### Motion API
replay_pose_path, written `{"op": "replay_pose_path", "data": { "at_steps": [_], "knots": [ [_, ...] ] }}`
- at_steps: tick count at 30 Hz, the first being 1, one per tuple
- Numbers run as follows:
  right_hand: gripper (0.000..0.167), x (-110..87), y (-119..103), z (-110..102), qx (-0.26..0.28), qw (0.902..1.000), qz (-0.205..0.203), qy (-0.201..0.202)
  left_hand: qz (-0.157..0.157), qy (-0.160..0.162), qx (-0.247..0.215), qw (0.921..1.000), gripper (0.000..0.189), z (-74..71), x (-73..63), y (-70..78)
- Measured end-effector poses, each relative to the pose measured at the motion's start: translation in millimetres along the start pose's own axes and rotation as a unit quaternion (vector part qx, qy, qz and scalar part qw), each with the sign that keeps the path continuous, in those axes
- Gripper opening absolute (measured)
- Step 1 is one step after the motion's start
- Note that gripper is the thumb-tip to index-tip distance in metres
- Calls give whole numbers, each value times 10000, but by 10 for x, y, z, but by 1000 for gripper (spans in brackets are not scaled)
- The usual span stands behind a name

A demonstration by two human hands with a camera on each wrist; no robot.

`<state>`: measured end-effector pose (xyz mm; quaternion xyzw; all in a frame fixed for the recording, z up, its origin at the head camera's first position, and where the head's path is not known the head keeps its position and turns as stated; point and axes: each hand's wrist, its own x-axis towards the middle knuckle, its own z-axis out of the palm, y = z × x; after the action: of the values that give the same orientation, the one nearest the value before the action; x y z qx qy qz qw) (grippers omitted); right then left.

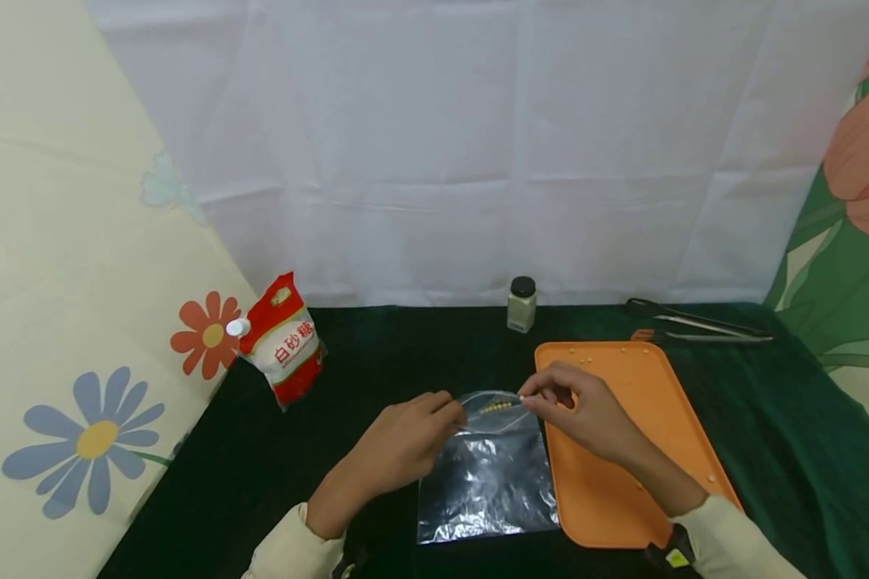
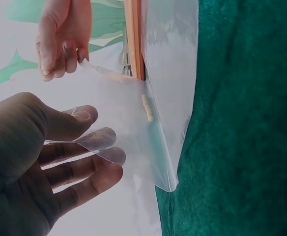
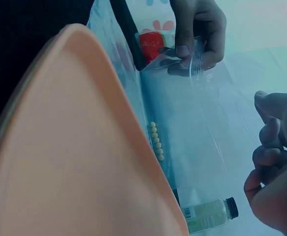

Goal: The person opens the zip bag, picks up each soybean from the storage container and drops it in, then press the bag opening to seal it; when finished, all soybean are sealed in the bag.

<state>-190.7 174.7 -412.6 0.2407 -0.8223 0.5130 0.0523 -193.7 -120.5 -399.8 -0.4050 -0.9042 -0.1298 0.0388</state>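
Note:
A clear plastic bag [image 1: 488, 482] lies at the front middle of the table, its mouth raised and spread. Thumb and fingers of my left hand [image 1: 413, 434] pinch the bag's left rim. Several round pale-yellow beans [image 1: 496, 408] sit in a row inside, also visible in the right wrist view. My right hand [image 1: 586, 410] is at the right side of the mouth, over the tray's left edge. A small pale bean [image 2: 46, 72] shows between its thumb and fingertip in the left wrist view, and a corner of the bag reaches its other fingers.
On the right lies an orange tray [image 1: 608, 515] with several loose beans. Tongs [image 1: 717, 324] rest behind it. A black-capped jar [image 1: 521, 305] stands at the back, and a red and white sugar bag [image 1: 284, 342] is at the left. Dark green cloth [image 1: 362, 354] covers the table.

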Motion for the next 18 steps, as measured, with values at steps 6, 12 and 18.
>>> {"op": "replay_pose_path", "data": {
  "at_steps": [6, 12, 18],
  "knots": [
    [17, 12, 14, 24, -128, 9998, 70, -154, 7, -11, -55, 10000, 24, 7, 2, 5],
    [12, -11, 1, -17, -470, 9988, 16, -138, 97, 99, 8, 9999, 22, 26, -5, 0],
    [6, -91, -32, -318, -1358, 9893, -474, -260, 144, 157, 66, 9998, 24, 20, -4, -2]
  ]
}}
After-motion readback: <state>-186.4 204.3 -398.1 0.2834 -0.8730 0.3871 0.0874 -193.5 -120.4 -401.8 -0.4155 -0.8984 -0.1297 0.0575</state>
